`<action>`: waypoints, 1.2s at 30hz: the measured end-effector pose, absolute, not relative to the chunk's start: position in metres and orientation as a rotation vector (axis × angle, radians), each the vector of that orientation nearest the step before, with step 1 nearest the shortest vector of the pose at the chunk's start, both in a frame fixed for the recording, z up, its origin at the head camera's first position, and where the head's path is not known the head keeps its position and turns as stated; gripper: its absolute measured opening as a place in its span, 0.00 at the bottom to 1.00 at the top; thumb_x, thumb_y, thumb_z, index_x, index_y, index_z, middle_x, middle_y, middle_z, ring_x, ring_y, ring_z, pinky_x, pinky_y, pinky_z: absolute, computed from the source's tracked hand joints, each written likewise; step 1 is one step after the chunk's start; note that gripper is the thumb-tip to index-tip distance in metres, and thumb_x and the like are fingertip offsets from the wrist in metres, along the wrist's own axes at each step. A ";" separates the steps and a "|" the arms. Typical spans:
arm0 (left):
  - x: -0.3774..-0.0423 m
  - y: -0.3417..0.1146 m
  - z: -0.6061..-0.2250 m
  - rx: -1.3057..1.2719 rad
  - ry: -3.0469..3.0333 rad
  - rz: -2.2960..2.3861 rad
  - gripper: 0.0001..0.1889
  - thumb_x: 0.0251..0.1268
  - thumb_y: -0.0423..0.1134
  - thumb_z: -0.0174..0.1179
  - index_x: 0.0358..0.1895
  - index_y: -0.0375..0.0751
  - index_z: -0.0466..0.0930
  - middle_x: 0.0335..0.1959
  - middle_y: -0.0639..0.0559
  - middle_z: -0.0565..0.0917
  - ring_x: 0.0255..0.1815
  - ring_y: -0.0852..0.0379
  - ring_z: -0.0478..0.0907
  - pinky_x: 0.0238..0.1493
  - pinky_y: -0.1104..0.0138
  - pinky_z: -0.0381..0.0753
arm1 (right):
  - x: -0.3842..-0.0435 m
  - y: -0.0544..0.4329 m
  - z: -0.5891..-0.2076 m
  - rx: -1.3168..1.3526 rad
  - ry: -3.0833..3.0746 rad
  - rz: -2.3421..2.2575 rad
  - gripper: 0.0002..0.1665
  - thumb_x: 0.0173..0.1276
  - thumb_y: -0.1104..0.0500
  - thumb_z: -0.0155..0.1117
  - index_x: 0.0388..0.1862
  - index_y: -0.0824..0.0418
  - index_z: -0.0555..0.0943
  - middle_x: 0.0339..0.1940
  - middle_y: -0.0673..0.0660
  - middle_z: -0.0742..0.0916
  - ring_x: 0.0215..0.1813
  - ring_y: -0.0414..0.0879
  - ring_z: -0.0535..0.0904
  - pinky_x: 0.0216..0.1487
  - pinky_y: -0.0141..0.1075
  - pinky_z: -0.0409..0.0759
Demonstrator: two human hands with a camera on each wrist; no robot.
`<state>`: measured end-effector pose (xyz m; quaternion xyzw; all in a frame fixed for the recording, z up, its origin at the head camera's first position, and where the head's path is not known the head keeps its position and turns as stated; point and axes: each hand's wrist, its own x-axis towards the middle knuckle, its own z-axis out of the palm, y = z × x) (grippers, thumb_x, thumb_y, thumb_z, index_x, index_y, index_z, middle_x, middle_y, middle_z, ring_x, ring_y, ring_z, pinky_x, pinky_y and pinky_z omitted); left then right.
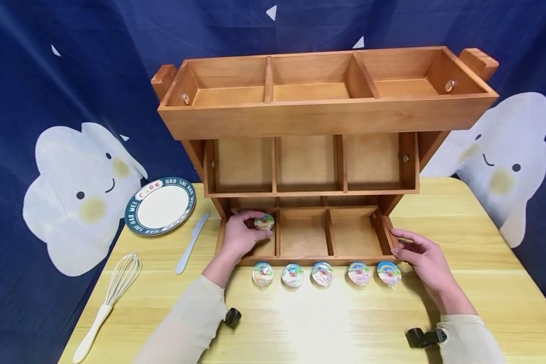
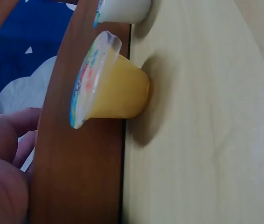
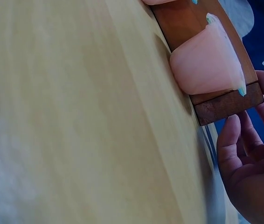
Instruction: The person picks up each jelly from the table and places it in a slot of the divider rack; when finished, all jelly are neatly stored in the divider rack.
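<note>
Our left hand point(image 1: 242, 233) is pinching a probably light, squashy jelly cup point(image 1: 264, 222), best held rimwise; our right hand point(image 1: 422, 257) is gripping the rack point(image 1: 320, 119).

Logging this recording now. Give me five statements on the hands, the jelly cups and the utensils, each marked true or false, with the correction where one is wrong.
1. The left hand holds a jelly cup at the left compartment of the bottom tier of the wooden rack. True.
2. Only three more cups stand in a row in front of the rack. False: a row of five cups stands there.
3. The right hand is at the right end of the rack's bottom tier. True.
4. In the head view, a whisk lies on the table left of a knife. True.
5. The knife lies across the whisk. False: the two lie apart.
</note>
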<state>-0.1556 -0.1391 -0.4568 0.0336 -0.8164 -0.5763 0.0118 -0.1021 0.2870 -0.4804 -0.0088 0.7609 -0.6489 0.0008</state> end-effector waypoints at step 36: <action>-0.168 -0.137 -0.468 0.248 -2.643 -1.745 0.23 0.37 0.27 0.81 0.43 0.43 0.89 0.41 0.48 0.85 0.42 0.50 0.81 0.45 0.59 0.82 | -0.103 0.286 -0.482 -0.094 2.387 -2.092 0.25 0.64 0.73 0.69 0.61 0.68 0.80 0.47 0.45 0.85 0.44 0.40 0.77 0.40 0.24 0.79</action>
